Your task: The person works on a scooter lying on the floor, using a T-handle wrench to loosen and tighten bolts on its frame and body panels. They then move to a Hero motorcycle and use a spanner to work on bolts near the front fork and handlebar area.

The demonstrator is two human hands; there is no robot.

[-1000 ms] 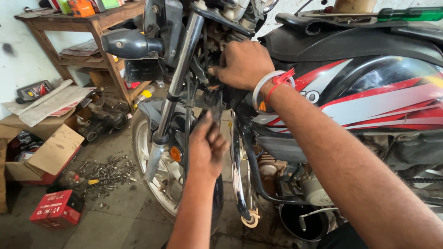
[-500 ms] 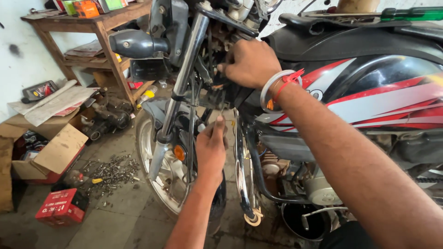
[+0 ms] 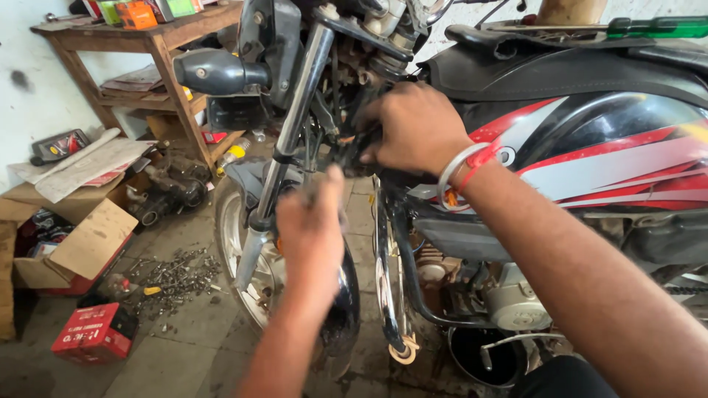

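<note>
Head view — right hand point(image 3: 417, 129) curled on dark part point(image 3: 354, 151) beside chrome fork tube point(image 3: 284, 140); left hand point(image 3: 313, 236) blurred, grip untellable — front wheel point(image 3: 243, 265) partly hidden.

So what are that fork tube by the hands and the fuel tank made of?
The fork tube beside the left hand looks like bare polished metal: silvery, with a bright streak along it. The fuel tank behind the right hand seems painted metal, glossy black, red and grey, though the gloss alone cannot rule out plastic.

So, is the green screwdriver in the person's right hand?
No, the green screwdriver lies on the motorcycle seat, while the right hand grips parts near the steering head.
</note>
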